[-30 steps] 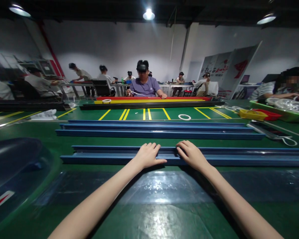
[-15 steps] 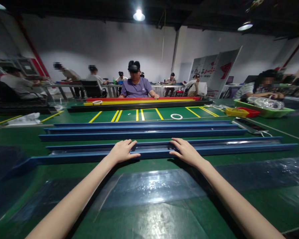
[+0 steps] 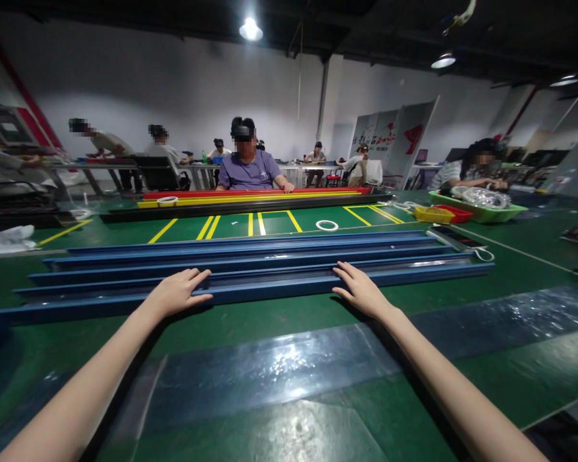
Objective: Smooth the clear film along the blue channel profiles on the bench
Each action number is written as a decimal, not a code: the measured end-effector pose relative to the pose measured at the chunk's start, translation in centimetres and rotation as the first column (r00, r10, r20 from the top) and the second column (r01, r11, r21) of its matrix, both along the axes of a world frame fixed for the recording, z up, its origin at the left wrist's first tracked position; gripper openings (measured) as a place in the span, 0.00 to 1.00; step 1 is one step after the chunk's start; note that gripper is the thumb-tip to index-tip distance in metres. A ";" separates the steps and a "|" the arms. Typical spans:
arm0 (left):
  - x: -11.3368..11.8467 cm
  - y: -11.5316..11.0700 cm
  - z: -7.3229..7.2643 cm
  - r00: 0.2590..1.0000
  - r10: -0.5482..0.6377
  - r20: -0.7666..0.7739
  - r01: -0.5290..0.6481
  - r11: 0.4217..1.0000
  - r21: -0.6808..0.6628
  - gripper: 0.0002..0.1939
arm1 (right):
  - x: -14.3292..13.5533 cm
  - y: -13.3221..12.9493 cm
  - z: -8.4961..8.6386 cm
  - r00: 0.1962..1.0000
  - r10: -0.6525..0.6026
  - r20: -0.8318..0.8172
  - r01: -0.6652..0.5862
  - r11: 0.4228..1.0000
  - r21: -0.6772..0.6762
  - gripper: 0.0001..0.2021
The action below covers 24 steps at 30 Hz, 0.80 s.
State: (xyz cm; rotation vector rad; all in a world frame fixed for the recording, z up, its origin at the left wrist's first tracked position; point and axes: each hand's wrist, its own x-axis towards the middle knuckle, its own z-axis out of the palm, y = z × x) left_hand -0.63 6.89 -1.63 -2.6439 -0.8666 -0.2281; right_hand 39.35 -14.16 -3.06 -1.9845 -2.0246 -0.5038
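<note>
The nearest blue channel (image 3: 270, 290) is held from above by both hands, lying lengthwise across the green counter (image 3: 250, 321), open side up. Its left portion is gripped by the left hand (image 3: 179, 294), with the fingers hooked over toward the far wall and the thumb laid along the near one. Its right portion is held by the right hand (image 3: 361, 292), the thumb set against the near wall and the fingers stretched across the trough. Both grips are narrowed to the channel's width, and the hands are placed well apart. The left end of the channel is brought close to the left edge of the view.

Just behind it, roughly parallel, rear blue channel stock (image 3: 270, 263) is laid; how many pieces it comprises cannot be told. In front, a strip of clear film (image 3: 270, 366) is spread flat beneath the forearms, and light is reflected from it.

A phone (image 3: 455, 239) is placed beside the right ends of the channels. Beyond it are set a yellow tray (image 3: 433, 215), a red tray (image 3: 455, 215) and a green basket (image 3: 496, 215) in which clear-wrapped goods are piled. A white ring (image 3: 327, 221) is left among yellow tape lines. Farther back, red, yellow and black strips (image 3: 250, 205) are lined up before a seated person in a purple shirt (image 3: 248, 171).
</note>
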 end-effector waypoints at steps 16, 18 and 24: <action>0.2 1.0 0.4 0.996 -0.030 0.084 0.021 0.993 0.113 0.34 | 0.6 3.4 -0.5 0.997 -0.068 0.042 0.070 0.997 -0.033 0.29; 0.3 1.4 0.3 0.997 -0.015 0.073 0.007 0.994 0.108 0.35 | 0.6 3.8 -0.6 0.996 -0.081 0.046 0.083 0.996 -0.040 0.29; 0.6 2.8 0.1 0.999 0.016 0.052 -0.021 0.995 0.097 0.36 | 0.7 4.5 -1.0 0.992 -0.115 0.059 0.116 0.993 -0.012 0.30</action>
